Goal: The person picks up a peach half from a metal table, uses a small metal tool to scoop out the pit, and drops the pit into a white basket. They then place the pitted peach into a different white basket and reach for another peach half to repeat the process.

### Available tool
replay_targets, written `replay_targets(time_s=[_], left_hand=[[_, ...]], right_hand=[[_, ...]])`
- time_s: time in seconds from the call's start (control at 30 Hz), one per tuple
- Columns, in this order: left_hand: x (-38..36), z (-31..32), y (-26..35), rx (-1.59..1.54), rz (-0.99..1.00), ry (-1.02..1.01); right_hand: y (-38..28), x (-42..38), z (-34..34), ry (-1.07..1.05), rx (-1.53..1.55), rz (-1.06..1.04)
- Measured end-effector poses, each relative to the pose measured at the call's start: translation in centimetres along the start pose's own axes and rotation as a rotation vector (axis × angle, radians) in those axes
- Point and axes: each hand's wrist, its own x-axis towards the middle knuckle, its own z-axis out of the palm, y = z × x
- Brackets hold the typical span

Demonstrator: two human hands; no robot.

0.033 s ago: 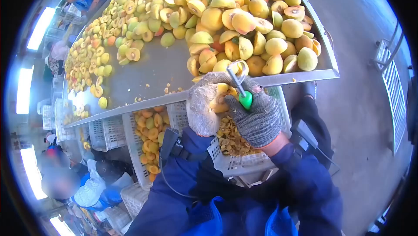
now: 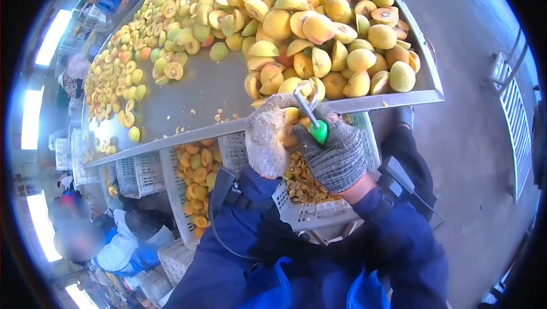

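My left hand (image 2: 265, 141), in a pale, worn knit glove, is closed around a yellow peach half (image 2: 289, 127), partly hidden by the fingers. Against it, my right hand (image 2: 341, 158) in a grey knit glove grips a pitting tool (image 2: 319, 132). The tool has a green handle and a metal shaft with a curved loop end, which points up above the fruit. Just beyond both hands, cut peach halves (image 2: 319, 29) are heaped on a metal table (image 2: 196, 89). Under the hands, a white crate (image 2: 310, 215) holds brownish-yellow scraps (image 2: 307, 186).
A raised metal rim (image 2: 393, 100) edges the table. Left of the scraps, another crate (image 2: 175, 195) contains peach halves (image 2: 198, 181). Co-workers, one in a striped sleeve (image 2: 117, 246), are along the left side. A white slatted rack (image 2: 513, 121) stands at right on the floor.
The pitting tool's loop end has swung slightly up and left, clearer of the peach half. My right hand has shifted a little with it; the left hand stays nearly still.
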Motion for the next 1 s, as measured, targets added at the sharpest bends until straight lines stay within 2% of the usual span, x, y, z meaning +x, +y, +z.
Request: replay_targets(time_s=[0.03,0.07,0.13,0.17,0.2,0.27,0.3,0.43,0.5,0.53,0.6,0.67,0.73,0.77,0.83,0.9,0.93,1.0], left_hand=[[-0.2,0.4,-0.6,0.004,0.048,0.13],[-0.3,1.5,-0.2,-0.026,0.042,0.14],[0.1,0.9,1.3,-0.552,-0.211,0.075],[0.6,0.8,3.9,-0.517,-0.279,0.169],[0.6,0.7,3.7,-0.516,-0.283,0.172],[1.1,0.4,2.9,-0.768,-0.286,0.149],[1.1,0.1,2.9,-1.226,-0.406,0.176],[1.2,-0.4,2.7,-1.209,-0.375,0.151],[1.4,-0.5,2.6,-1.095,-0.312,0.06],[1.3,-0.1,2.4,-1.067,-0.236,0.107],[1.5,0.0,2.8,-0.945,-0.268,0.143],[1.6,-0.3,2.6,-1.216,-0.333,0.021],[0.8,-0.2,0.5,-0.188,0.251,0.044],[0.5,-0.4,1.1,-0.148,0.263,0.086],[0.2,0.0,1.8,-0.49,0.09,0.124],[0.1,0.2,1.7,-0.572,0.046,0.14],[0.2,0.2,1.7,-0.589,0.039,0.135],[0.4,0.2,1.7,-0.628,0.03,0.148]], right_hand=[[0.1,-0.1,0.4,-0.022,-0.051,-0.035],[0.7,-0.8,0.3,-0.035,-0.08,-0.034],[0.9,-1.7,1.6,-0.08,-0.093,-0.112],[1.0,-2.0,1.7,-0.067,0.004,-0.077],[1.1,-2.1,1.4,-0.071,0.007,-0.075],[1.0,-1.9,0.6,-0.091,0.105,0.017],[1.1,-2.0,0.3,-0.17,0.045,0.033],[1.9,-2.7,1.3,-0.173,0.023,0.112],[1.9,-2.2,1.4,-0.149,0.02,0.082],[1.9,-2.1,1.6,-0.123,0.024,0.061],[1.7,-2.0,1.6,-0.114,0.054,0.069],[1.5,-1.9,1.4,-0.209,-0.089,0.015],[2.6,-2.8,1.8,-0.201,-0.131,-0.047],[2.0,-3.1,1.2,-0.26,-0.163,-0.011],[1.9,-3.0,0.8,-0.307,-0.194,0.005],[2.4,-3.0,1.1,-0.175,0.04,0.015],[2.6,-2.8,0.9,-0.17,0.045,0.005],[2.7,-2.6,0.5,-0.147,-0.15,-0.086]])
